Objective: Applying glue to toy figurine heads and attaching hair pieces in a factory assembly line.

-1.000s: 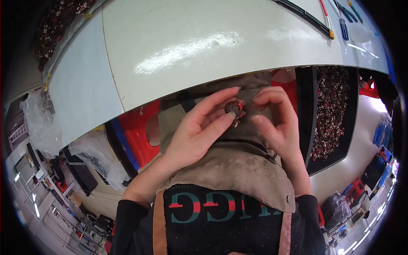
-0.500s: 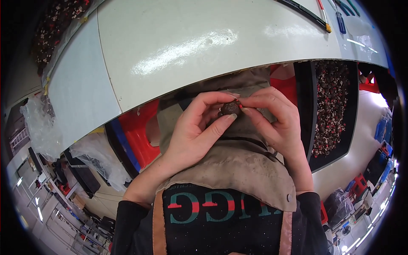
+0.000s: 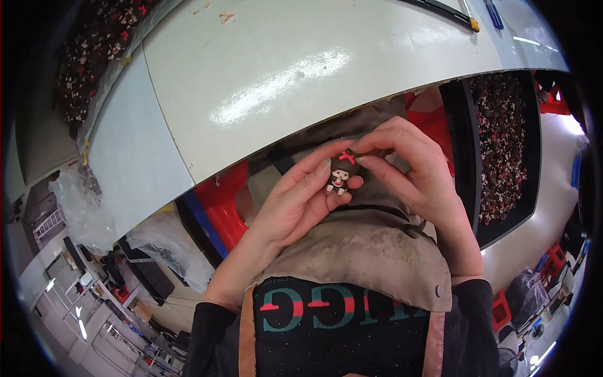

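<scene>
Over my lap, in front of the table edge, I hold a small dark brown figurine (image 3: 340,176) with a pale face, white feet and a red bow (image 3: 347,157) on its head. My left hand (image 3: 300,200) is closed around its side, thumb and fingers gripping it, so the figurine's front faces up. The thumb and index finger of my right hand (image 3: 409,162) pinch at the bow on top of the head. The figurine's back is hidden by my left fingers.
A pale table (image 3: 251,75) lies ahead, with a utility knife (image 3: 449,14) and a blue-handled screwdriver (image 3: 494,14) at its far right. A black tray (image 3: 531,188) of many similar figurines stands at my right; another heap (image 3: 94,63) lies far left. Clear plastic bags (image 3: 169,245) hang at left.
The figurine has been turned, so its face and bow now show instead of its dark rounded side. My left fingers have shifted around it. The whole view has swung slightly.
</scene>
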Tool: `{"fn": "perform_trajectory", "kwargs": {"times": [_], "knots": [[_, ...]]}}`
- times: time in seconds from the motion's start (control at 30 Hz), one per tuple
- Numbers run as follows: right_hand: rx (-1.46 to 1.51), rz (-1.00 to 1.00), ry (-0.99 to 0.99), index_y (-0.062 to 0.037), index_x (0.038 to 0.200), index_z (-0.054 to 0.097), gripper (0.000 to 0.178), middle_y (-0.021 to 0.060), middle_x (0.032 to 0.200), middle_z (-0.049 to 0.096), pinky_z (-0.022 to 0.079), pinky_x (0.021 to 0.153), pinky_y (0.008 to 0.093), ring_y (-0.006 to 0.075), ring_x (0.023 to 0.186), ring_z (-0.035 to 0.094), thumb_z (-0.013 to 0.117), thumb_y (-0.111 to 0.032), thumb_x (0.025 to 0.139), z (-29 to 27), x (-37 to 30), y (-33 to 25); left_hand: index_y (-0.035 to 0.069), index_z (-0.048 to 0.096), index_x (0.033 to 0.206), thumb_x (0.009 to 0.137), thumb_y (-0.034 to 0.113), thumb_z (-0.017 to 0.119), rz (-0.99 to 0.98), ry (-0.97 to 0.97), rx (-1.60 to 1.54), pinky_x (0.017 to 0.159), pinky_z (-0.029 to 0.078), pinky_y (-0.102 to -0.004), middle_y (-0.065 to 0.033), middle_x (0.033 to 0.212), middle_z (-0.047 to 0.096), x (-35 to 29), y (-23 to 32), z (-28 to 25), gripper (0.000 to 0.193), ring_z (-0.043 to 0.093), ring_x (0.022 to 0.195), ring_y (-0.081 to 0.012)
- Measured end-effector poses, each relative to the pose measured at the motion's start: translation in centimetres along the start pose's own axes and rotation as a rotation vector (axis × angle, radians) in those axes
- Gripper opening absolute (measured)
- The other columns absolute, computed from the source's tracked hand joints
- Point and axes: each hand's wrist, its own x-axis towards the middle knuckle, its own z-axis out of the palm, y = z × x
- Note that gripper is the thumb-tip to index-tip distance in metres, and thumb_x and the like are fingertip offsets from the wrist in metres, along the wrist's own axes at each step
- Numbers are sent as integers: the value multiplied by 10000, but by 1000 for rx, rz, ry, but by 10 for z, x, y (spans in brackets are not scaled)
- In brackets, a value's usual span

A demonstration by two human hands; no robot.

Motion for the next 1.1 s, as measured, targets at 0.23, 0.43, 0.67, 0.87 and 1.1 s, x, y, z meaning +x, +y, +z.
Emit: {"fn": "perform_trajectory", "kwargs": {"times": [0.23,0.43,0.67,0.87,1.1], "knots": [[6,-39,-23,-16,932,623,204,82,857,615,482,682,282,196,787,604,661,30,736,3,0,11,20,325,1377,974,179,434,-30,10,23,834,501,-264,-90,1205,519,0,0,-4,447,566,1048,-174],[-25,-52,-26,-19,909,630,196,87,854,642,488,677,290,207,782,620,686,5,723,2,0,11,22,336,1374,972,174,442,-24,56,88,842,500,-259,-87,1213,522,-1,2,1,442,571,1042,-168],[-86,-145,-34,-25,869,639,181,75,823,651,491,653,283,215,749,628,711,-8,704,-6,5,16,24,350,1369,935,175,518,-15,159,215,815,508,-264,-80,1164,554,3,2,11,489,589,992,-164],[-142,-105,-43,-20,875,647,173,80,843,656,494,678,289,218,776,629,712,-24,715,-18,1,12,33,385,1337,957,148,472,-14,82,229,866,475,-275,-93,1219,519,9,-1,18,407,560,1052,-168],[-13,-93,664,-5,1018,563,137,83,939,588,469,732,250,117,793,567,514,-69,906,-92,-7,16,13,421,1268,931,92,414,-38,110,279,697,412,-245,-84,1098,509,2,4,14,346,516,799,-133]]}}
